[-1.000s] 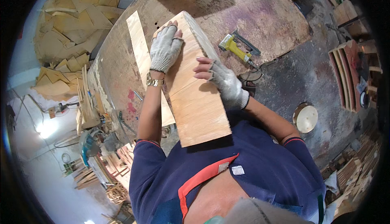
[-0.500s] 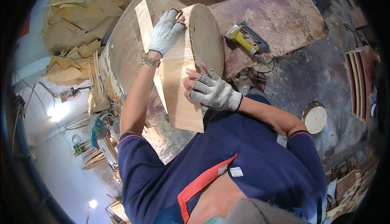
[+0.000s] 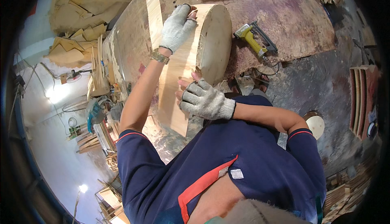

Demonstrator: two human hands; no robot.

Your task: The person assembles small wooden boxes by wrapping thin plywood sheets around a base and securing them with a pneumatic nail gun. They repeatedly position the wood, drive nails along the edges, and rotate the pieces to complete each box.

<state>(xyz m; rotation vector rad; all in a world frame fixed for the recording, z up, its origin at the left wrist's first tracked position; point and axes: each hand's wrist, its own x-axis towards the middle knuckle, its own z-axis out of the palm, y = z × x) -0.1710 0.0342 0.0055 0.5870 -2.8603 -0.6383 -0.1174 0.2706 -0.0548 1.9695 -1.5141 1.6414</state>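
A round drum-like wooden form stands on edge on the worktable, its flat pale face turned right. Around its curved side bends a thin plywood strip, whose near end sticks out toward my body. Another length of thin wood shows left of the form; whether it is the same strip is hidden. My left hand, in a grey fingerless glove, presses over the strip near the top, fingers curled at the form's edge. My right hand, gloved alike, holds the strip lower down, with fingers across it and thumb by the form's rim.
A yellow and black air stapler with a hose lies on the worktable right of the form. On the floor are a round wooden piece and a stack of curved boards. Scrap sheets pile up at far left.
My right hand has moved left with the strip's near end, which now angles farther from the form's face. My left hand stays on the upper part. The whole view has shifted slightly.
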